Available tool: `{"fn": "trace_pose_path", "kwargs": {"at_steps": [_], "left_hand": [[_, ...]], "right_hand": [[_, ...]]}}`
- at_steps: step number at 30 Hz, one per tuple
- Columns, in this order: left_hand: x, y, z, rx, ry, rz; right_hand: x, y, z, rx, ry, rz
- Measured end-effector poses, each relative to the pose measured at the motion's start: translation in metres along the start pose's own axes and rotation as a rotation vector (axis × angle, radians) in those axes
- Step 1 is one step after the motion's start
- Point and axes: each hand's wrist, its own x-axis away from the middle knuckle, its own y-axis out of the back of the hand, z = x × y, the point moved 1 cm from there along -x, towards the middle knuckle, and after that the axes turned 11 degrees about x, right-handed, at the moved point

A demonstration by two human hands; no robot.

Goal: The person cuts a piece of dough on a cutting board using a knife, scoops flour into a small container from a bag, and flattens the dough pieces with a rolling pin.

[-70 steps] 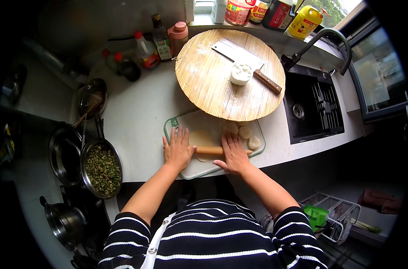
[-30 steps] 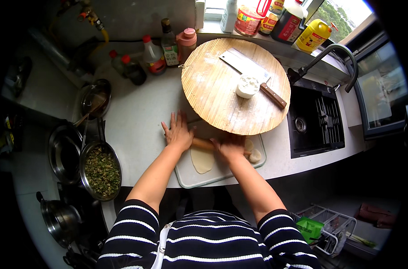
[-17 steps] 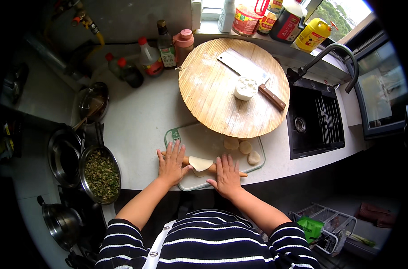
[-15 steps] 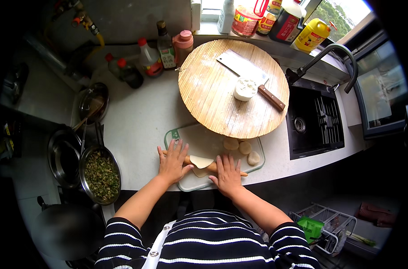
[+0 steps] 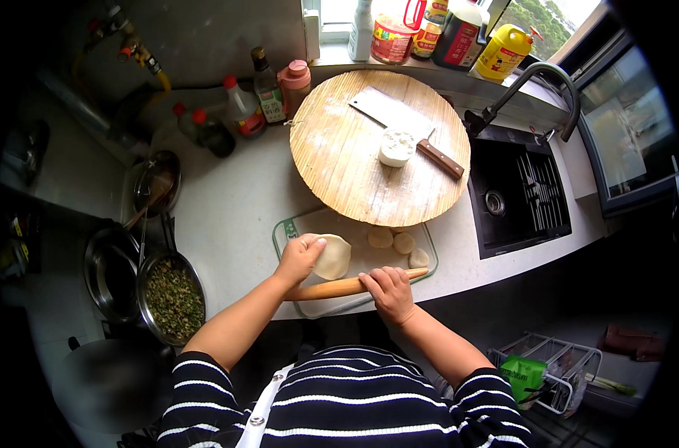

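Note:
A glass cutting board (image 5: 291, 231) lies on the white counter in front of me. My left hand (image 5: 298, 259) pinches the edge of a flat round dough wrapper (image 5: 333, 256) on the board. My right hand (image 5: 388, 289) rests on a wooden rolling pin (image 5: 328, 288) that lies across the board's near edge. Three small dough pieces (image 5: 401, 243) sit on the board's right part.
A round wooden board (image 5: 347, 168) behind carries a cleaver (image 5: 399, 119) and a small white bowl (image 5: 396, 147). A pan of green filling (image 5: 172, 297) and other pots stand at the left. Bottles line the back. A black sink (image 5: 515, 190) with a tap is at the right.
Both palms were rolling the pin over the dough. Now my left hand has left the pin and holds the wrapper's edge, while my right hand stays on the pin near the board's edge.

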Motion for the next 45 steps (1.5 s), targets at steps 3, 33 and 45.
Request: {"fn": "trace_pose_path", "kwargs": {"at_steps": [3, 33, 45], "left_hand": [[0.001, -0.01, -0.015, 0.535, 0.194, -0.164], [0.03, 0.037, 0.059, -1.343, -0.237, -0.072], [-0.069, 0.017, 0.013, -1.307, -0.036, -0.283]], "right_hand": [[0.008, 0.011, -0.001, -0.004, -0.006, 0.003], [0.021, -0.024, 0.029, -0.032, -0.136, 0.562], [-0.042, -0.084, -0.018, 0.134, -0.503, 0.693]]}}
